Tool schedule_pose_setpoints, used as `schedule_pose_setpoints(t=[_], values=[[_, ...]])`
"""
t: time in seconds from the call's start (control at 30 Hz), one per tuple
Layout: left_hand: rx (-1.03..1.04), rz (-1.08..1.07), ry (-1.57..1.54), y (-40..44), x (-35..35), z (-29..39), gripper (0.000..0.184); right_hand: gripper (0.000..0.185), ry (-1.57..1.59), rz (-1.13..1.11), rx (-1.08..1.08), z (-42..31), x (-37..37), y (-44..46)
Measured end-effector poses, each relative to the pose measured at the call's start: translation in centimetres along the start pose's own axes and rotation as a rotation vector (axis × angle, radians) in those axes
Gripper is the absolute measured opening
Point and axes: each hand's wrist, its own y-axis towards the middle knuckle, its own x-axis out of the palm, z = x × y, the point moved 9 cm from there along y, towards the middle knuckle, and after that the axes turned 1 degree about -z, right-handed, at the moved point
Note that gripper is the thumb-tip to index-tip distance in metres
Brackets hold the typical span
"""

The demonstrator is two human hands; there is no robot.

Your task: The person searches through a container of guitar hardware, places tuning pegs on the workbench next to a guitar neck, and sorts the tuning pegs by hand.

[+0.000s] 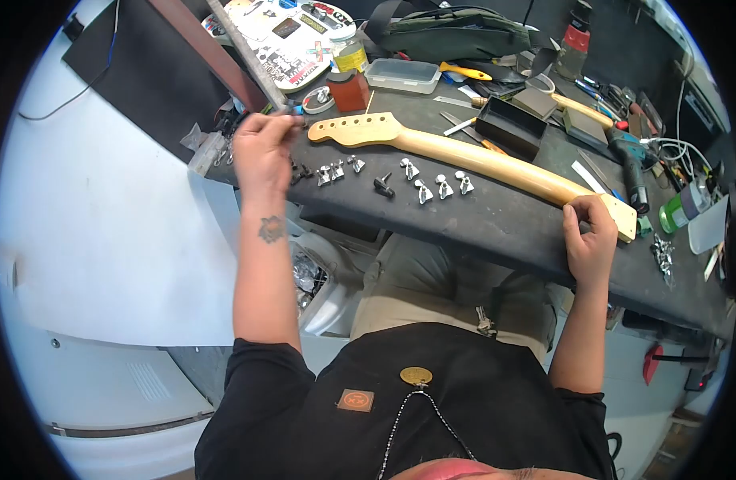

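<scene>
1. One guitar neck [480, 162], six holes [356, 122] at its head, lies on the bench [496, 228], pinched by the right hand [589, 240].
2. The left hand [265, 152] blurs nearby, grip unclear.
3. Seven silver pegs [444, 187] sit alongside, three and four.

Your bench [348, 197] is dark grey; the guitar neck [480, 160] is pale honey-yellow; the far pouch [464, 36] is dark green; your plain black shirt [456, 400] carries an orange-and-brown square patch [357, 401].
</scene>
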Motion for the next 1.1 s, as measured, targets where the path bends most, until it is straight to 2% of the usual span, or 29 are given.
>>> schedule_pose_setpoints(t=[0.03,0.1,0.17,0.27,0.37,0.4,0.53,0.57,0.63,0.73,0.83,0.87,0.9,0.97,1.07,1.1], values=[[-0.1,-0.017,-0.196,-1.2,1.7,-1.4,0.019,0.008,0.0,-0.005,0.004,0.1,0.1,0.0],[-0.203,-0.093,-0.427,-2.2,3.5,-4.1,0.013,0.008,-0.021,-0.012,0.004,0.0,0.1,-0.1],[-0.203,-0.037,-0.468,-2.8,5.4,-4.4,0.017,0.008,-0.062,-0.015,-0.01,-0.5,-0.1,-0.4],[-0.179,-0.088,-0.456,-3.2,7.2,-4.5,0.01,0.008,-0.052,-0.009,0.015,-0.3,-0.4,-0.5],[-0.115,-0.201,-0.139,-4.7,9.4,-1.8,0.008,0.011,-0.059,0.004,0.025,-0.2,-0.5,-0.4],[-0.072,-0.225,-0.009,-5.5,10.9,-0.8,0.017,0.011,-0.07,0.004,0.016,-0.1,-0.5,-0.3],[0.005,-0.605,0.652,-11.5,20.1,-0.1,0.017,0.014,-0.061,0.006,-0.008,-0.1,-0.2,0.1],[0.206,-0.753,0.81,-13.3,23.2,-0.2,0.016,0.014,-0.046,-0.001,-0.005,-0.2,-0.2,0.3],[0.451,-0.978,0.87,-17.0,27.8,-2.0,0.017,0.013,-0.039,0.0,-0.014,-0.1,-0.2,0.2],[0.46,-1.168,1.043,-20.7,31.2,-5.8,0.02,0.012,-0.025,0.025,-0.002,-0.1,-0.7,-0.1],[0.527,-1.082,0.887,-20.2,31.4,-5.0,0.022,0.013,-0.02,-0.014,0.008,0.1,-0.9,-0.6],[0.556,-0.988,0.782,-19.4,30.7,-3.6,0.027,0.014,-0.009,-0.017,-0.004,0.0,-1.0,-0.5],[0.379,-0.966,0.832,-18.4,29.8,-3.0,0.031,0.014,-0.016,-0.031,-0.01,0.0,-1.0,-0.6],[0.226,-0.853,0.836,-17.1,27.1,-2.7,0.03,0.013,-0.019,-0.074,-0.033,-0.2,-0.5,-0.6],[0.245,-0.843,0.815,-18.0,24.6,-1.8,0.027,0.012,0.003,-0.101,-0.104,-2.1,0.4,-0.4],[0.262,-0.856,0.799,-18.7,23.9,-2.3,0.026,0.013,0.088,-0.18,-0.024,-2.2,1.6,-0.5]])
